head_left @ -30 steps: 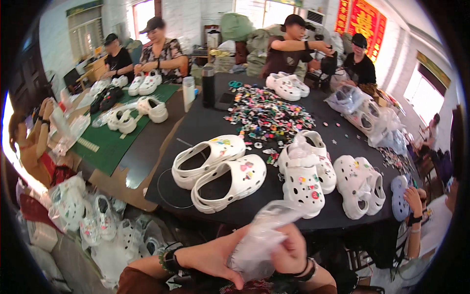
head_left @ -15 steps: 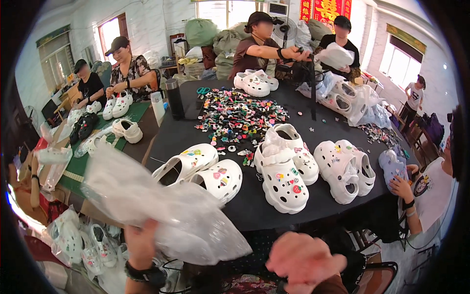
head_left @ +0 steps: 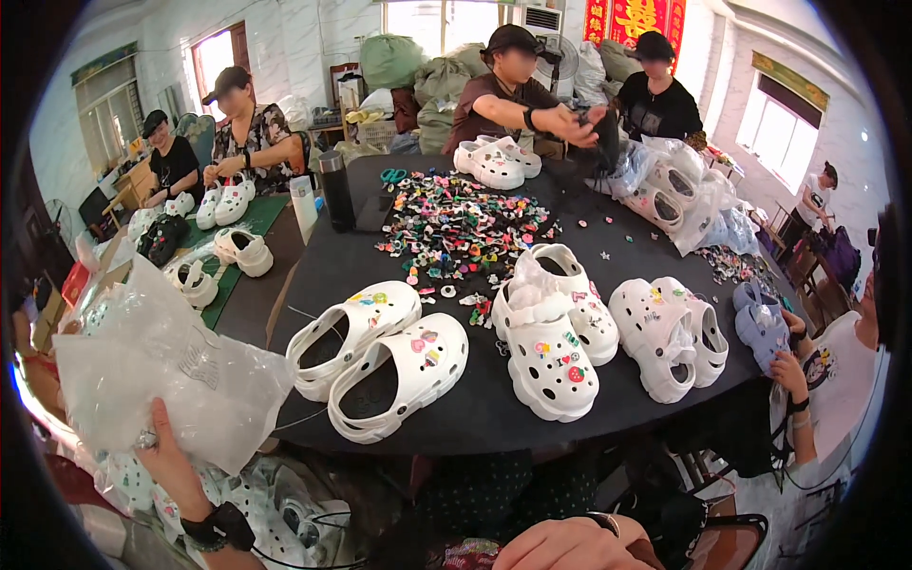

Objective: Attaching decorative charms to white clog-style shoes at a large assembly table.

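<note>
My left hand (head_left: 167,454) grips the lower edge of a clear plastic bag (head_left: 180,366), thumb in front of the film and the other fingers behind it. The bag hangs at the table's left front corner, above a heap of bagged clogs. Just right of it, two white clogs (head_left: 404,366) with colourful charms stand side by side on the black table. My right hand (head_left: 570,549) is at the lower edge, back of the hand up, its fingers partly cut off by the frame. Whether it holds anything is hidden.
Another white pair (head_left: 551,351) with plastic stuffing and a third pair (head_left: 670,332) stand to the right. Loose charms (head_left: 465,228) are piled mid-table, near a dark bottle (head_left: 336,190). Co-workers sit around; one at right holds a blue-grey clog (head_left: 757,328). Bagged clogs (head_left: 275,503) lie low left.
My left hand has moved left with the bag, uncovering the front white clogs. My right hand has dropped lower. Across the table, a white bundle has left a co-worker's hand.
</note>
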`<state>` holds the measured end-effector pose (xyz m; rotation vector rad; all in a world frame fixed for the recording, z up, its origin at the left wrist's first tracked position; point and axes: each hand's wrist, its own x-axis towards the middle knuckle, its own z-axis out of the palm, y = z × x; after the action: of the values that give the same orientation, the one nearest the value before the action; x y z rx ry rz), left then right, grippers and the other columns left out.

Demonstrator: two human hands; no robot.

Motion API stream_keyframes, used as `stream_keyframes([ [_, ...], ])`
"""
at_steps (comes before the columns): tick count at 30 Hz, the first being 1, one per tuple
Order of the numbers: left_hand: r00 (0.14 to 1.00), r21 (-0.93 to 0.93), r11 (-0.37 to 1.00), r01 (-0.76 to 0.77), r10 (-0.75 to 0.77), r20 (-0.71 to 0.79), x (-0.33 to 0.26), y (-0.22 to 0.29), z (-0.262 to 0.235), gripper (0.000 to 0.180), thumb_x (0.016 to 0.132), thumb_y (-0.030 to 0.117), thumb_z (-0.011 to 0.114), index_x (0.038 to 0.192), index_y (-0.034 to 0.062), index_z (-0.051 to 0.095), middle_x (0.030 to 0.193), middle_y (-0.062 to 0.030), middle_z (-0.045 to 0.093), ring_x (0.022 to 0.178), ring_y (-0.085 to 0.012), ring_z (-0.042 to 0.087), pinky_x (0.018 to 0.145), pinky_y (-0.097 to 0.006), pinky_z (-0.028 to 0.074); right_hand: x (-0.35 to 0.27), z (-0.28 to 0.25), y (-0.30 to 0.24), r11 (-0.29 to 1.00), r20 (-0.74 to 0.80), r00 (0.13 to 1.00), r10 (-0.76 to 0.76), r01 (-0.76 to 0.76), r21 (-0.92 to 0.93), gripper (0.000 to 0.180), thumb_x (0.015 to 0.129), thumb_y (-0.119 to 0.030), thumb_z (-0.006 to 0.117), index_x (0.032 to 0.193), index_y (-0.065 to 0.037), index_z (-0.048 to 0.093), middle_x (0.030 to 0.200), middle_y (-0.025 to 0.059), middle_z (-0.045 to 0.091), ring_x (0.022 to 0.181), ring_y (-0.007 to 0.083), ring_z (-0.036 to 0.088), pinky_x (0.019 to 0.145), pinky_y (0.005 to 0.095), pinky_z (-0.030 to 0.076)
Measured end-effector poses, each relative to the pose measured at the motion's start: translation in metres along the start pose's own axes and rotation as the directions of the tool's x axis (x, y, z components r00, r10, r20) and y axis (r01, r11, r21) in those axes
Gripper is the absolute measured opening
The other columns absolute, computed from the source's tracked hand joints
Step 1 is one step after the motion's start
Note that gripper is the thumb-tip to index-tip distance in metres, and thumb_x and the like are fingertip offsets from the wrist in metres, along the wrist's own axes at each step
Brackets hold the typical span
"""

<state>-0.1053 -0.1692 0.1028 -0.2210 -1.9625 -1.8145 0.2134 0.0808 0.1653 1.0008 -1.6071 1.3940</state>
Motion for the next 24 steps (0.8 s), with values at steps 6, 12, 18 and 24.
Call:
stream_keyframes([
  [6, 0.991, -0.219, 0.966, 0.137, -0.131, 0.040, 0.022, -0.032, 0.012, 0.052, 0.091, 0.019, 0.071, 0.131, -0.0065, 0.048, 0.130, -0.0149, 0.056, 0.110, -0.0221, 0.057, 0.096, -0.034, 0.047, 0.002, 0.000, -0.009, 1.000, 0.001, 1.000, 0.005, -0.005, 0.001, 0.033, 0.088, -0.009, 0.069, 0.117, -0.015, 0.053, 0.094, 0.0216, 0.066, 0.065, 0.0286, 0.064, 0.056, 0.0367, 0.051],
  [12, 0.991, -0.341, 0.939, 0.053, -0.091, -0.097, 0.047, -0.061, -0.024, 0.048, 0.092, 0.020, 0.069, 0.130, -0.0035, 0.050, 0.132, -0.0140, 0.055, 0.112, -0.0215, 0.057, 0.096, -0.034, 0.047, 0.004, -0.003, 0.006, 0.995, 0.022, 0.998, 0.067, -0.068, 0.073, 0.034, 0.089, -0.008, 0.067, 0.118, -0.016, 0.051, 0.091, 0.0208, 0.065, 0.063, 0.0275, 0.063, 0.054, 0.0359, 0.050],
  [18, 0.990, -0.397, 0.913, 0.092, -0.126, -0.059, 0.072, -0.098, -0.035, 0.040, 0.094, 0.022, 0.067, 0.124, -0.0030, 0.057, 0.127, -0.0115, 0.059, 0.109, -0.0176, 0.058, 0.095, -0.032, 0.047, 0.005, 0.006, 0.011, 0.996, 0.002, 1.000, -0.029, 0.028, 0.089, 0.043, 0.092, -0.014, 0.067, 0.127, -0.022, 0.044, 0.086, 0.0190, 0.065, 0.060, 0.0261, 0.063, 0.053, 0.0345, 0.050],
  [24, 0.976, -0.155, 0.972, 0.179, -0.195, -0.100, 0.086, -0.125, -0.089, 0.039, 0.094, 0.025, 0.068, 0.119, -0.0037, 0.060, 0.123, -0.0114, 0.061, 0.106, -0.0166, 0.058, 0.092, -0.032, 0.048, 0.004, -0.004, 0.025, 0.984, 0.087, 0.996, 0.011, -0.027, 0.177, 0.041, 0.092, -0.016, 0.067, 0.126, -0.021, 0.044, 0.087, 0.0194, 0.065, 0.061, 0.0272, 0.062, 0.052, 0.0344, 0.050],
])
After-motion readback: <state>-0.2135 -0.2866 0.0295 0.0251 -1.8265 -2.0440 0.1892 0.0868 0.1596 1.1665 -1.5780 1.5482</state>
